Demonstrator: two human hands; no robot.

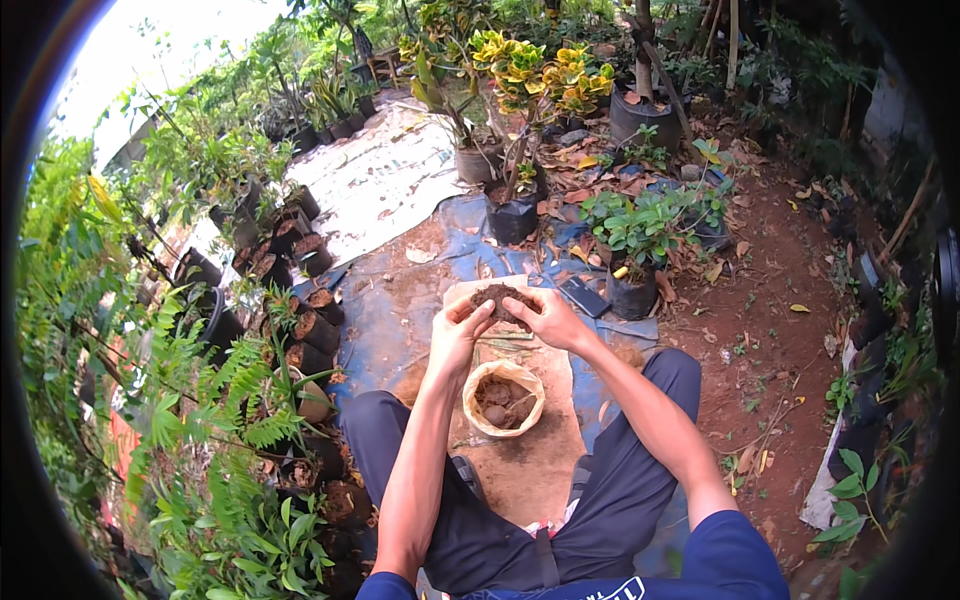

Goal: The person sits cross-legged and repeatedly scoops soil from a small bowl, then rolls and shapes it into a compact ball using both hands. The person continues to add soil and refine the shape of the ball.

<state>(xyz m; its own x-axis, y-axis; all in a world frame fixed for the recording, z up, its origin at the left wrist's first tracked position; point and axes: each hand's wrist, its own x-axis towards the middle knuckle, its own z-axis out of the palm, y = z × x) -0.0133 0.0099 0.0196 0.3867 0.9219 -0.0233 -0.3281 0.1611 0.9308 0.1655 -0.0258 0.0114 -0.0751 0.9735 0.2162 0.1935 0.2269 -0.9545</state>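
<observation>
Between my two hands is a dark brown clump of soil (501, 300), held up beyond the bag. My left hand (459, 324) grips its left side, with the thumb on the near face. On the right side, my right hand (550, 316) holds it the same way. Closer to me, between my feet, stands a pale open bag (471, 403) with a rolled rim. Brown clods (496, 405) lie inside it. The bag rests on a tan, soil-stained sheet (517, 472) spread over a blue tarpaulin (382, 330).
A dark phone-like object (584, 297) lies beyond my right hand, beside a bagged green-leaved plant (634, 289). A yellow-leaved croton (517, 172) stands farther back. Several black grow bags (319, 330) line the left side. Bare reddish earth (765, 337) and dry leaves spread to the right.
</observation>
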